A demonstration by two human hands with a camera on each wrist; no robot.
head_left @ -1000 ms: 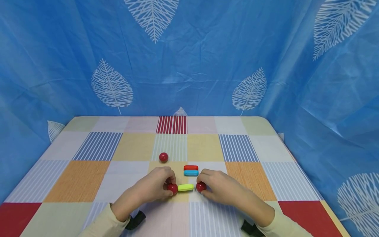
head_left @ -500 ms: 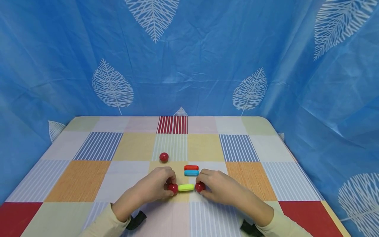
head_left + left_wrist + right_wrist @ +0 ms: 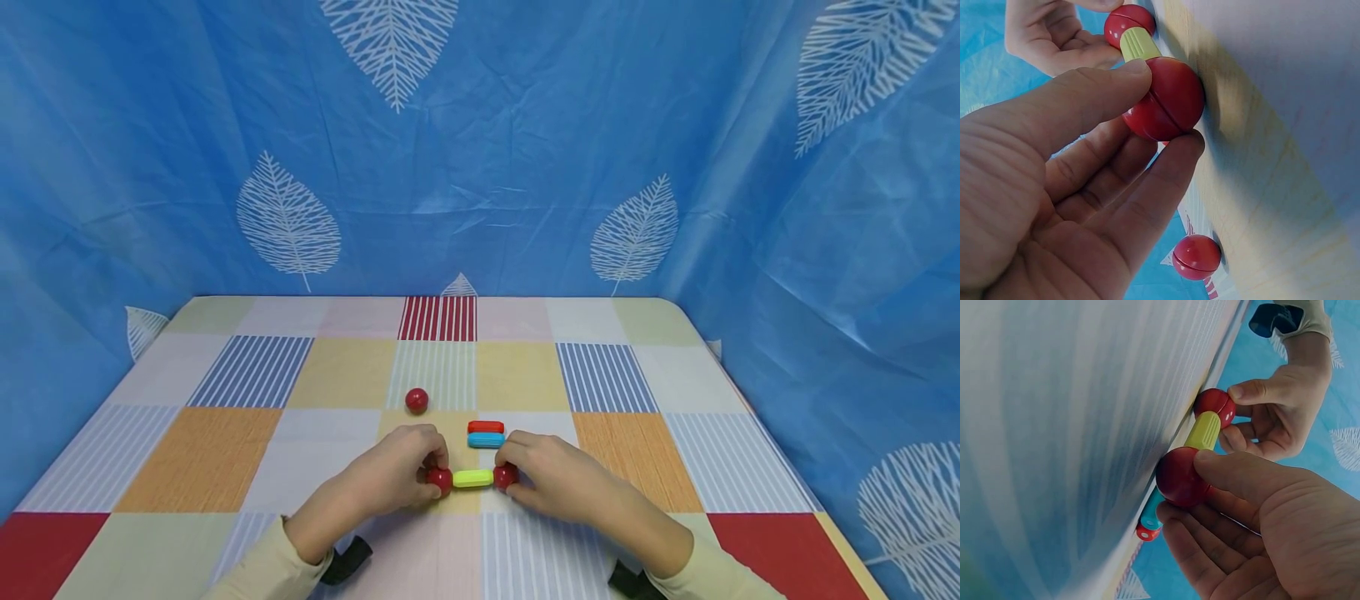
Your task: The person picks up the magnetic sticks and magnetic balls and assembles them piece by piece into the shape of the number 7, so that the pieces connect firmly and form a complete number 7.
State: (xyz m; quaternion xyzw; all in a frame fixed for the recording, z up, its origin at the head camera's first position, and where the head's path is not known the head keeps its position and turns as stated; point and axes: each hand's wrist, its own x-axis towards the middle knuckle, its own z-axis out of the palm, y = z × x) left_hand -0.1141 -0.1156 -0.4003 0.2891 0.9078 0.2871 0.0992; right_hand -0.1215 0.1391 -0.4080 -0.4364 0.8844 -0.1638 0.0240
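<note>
On the patchwork surface (image 3: 555, 558), the left hand (image 3: 392, 468) pinches the left red ball (image 3: 441, 481) and the right hand (image 3: 555, 475) the right red ball (image 3: 506, 476), which now meets the yellow-green rod (image 3: 472, 478) where a gap showed earlier. Balls count three, the third red ball (image 3: 417, 400) lying farther off; rods count three, the blue rod (image 3: 486, 440) and red rod (image 3: 486, 427) side by side. Sleeves (image 3: 262, 567) are cut off, and fingers partly cover both held balls

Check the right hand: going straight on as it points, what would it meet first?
Probably the yellow-green rod, which the red ball in the right hand seems to touch; the blue bar looks close too, depth unclear.
</note>
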